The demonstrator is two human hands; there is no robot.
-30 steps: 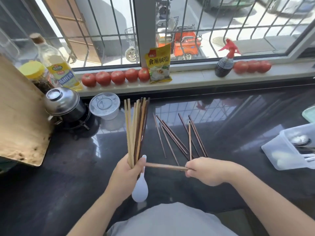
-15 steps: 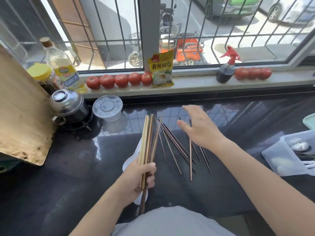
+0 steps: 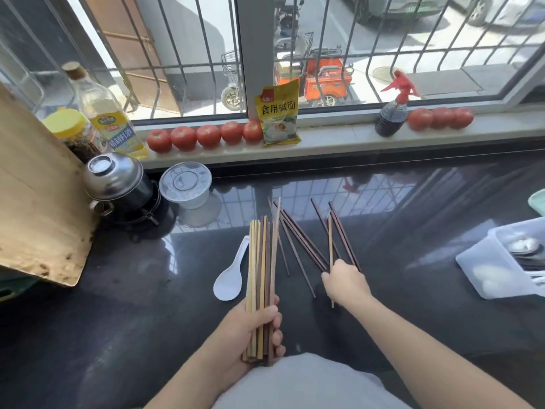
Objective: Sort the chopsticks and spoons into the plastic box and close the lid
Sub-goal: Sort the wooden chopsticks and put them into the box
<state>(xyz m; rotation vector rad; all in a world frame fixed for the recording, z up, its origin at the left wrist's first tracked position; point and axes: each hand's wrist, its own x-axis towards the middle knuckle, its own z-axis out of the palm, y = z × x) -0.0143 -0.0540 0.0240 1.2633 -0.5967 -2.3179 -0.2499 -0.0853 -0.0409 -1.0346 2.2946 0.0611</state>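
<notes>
My left hand (image 3: 259, 326) has its fingers wrapped round a chopstick bundle (image 3: 261, 267). Right hand (image 3: 345, 281) is pinching at the loose chopsticks (image 3: 298, 240) on the table (image 3: 118, 305). They look light, stiff and slippery, so I'd grab mid-length. Plastic box (image 3: 483, 270) sits far right.

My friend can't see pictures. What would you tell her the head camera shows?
The left hand grips a bundle of chopsticks while the right hand reaches onto loose dark chopsticks on the black counter. A white spoon lies beside the bundle; the plastic box sits far right.
</notes>
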